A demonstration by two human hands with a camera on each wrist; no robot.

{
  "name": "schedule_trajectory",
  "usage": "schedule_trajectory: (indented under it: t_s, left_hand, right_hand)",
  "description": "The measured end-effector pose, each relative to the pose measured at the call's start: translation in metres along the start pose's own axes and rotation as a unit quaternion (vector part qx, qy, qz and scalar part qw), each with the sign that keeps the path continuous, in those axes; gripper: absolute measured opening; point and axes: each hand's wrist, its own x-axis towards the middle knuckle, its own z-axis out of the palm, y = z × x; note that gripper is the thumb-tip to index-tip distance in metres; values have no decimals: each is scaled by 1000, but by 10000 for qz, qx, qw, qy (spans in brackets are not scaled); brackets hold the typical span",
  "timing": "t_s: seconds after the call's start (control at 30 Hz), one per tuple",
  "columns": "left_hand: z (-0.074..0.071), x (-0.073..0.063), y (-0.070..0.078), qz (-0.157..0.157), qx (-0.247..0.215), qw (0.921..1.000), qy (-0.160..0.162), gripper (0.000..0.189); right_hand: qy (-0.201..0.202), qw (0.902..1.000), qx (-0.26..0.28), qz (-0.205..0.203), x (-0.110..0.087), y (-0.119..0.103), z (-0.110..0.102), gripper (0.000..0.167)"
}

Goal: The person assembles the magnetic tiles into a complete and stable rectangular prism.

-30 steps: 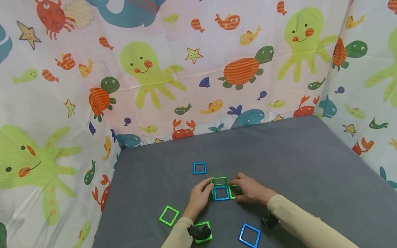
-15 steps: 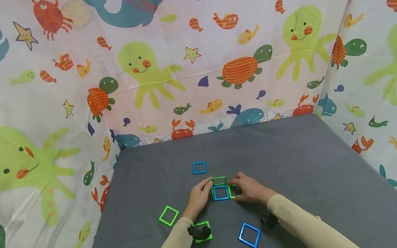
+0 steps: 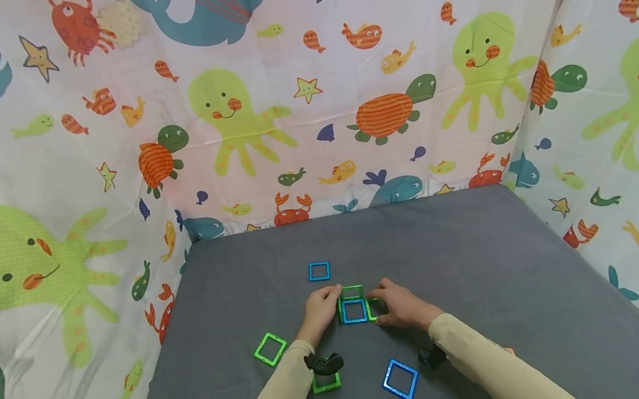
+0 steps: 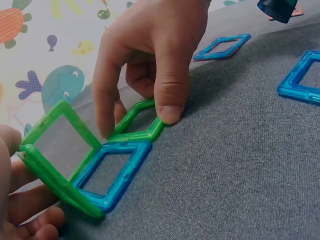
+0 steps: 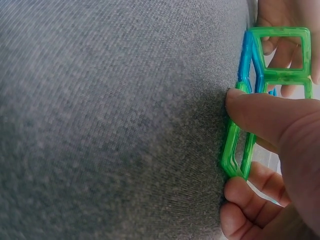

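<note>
A blue square magnetic tile [image 4: 129,176] lies flat on the grey cloth, with green square tiles along its edges. One green tile [image 4: 82,125] stands up at its far side. My left hand [image 3: 321,312] holds another green tile [image 4: 60,185], upright at the blue tile's left side, its fingers behind the frame. To the right, a third green tile [image 4: 132,136] lies low against the blue one. My right hand [image 3: 403,305] pinches that tile, thumb on the near edge and fingers across the far one. In the right wrist view the thumb covers part of the joint.
A loose blue tile [image 3: 320,279] lies farther back, another blue tile [image 3: 397,394] in front. One green tile [image 3: 264,360] is at the left, and one more green tile [image 3: 327,388] lies partly under the left wrist's black device [image 3: 325,365]. A patterned curtain [image 3: 315,149] surrounds the table.
The left wrist has shifted slightly forward, uncovering more of the green tile beneath it. Both hands keep their places at the joined tiles, and the head view has drifted a little.
</note>
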Motion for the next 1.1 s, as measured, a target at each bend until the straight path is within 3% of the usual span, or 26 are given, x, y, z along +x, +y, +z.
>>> schedule_trajectory:
  t_s: [0.5,0.8,0.97,1.1]
  left_hand:
    - [1,0,4,-194,-12,9998,46,39]
    - [1,-3,5,-119,57,9999,22,36]
    - [2,-3,3,-120,-121,9998,-35,37]
    - [2,-4,-3,100,-380,9992,-48,37]
  right_hand:
    - [16,10000,1,-8,0,0,0,49]
    - [-23,10000,27,3,-1,-1,-3,50]
    - [4,10000,37,-19,0,1,-1,51]
    - [-7,10000,26,-32,0,2,0,51]
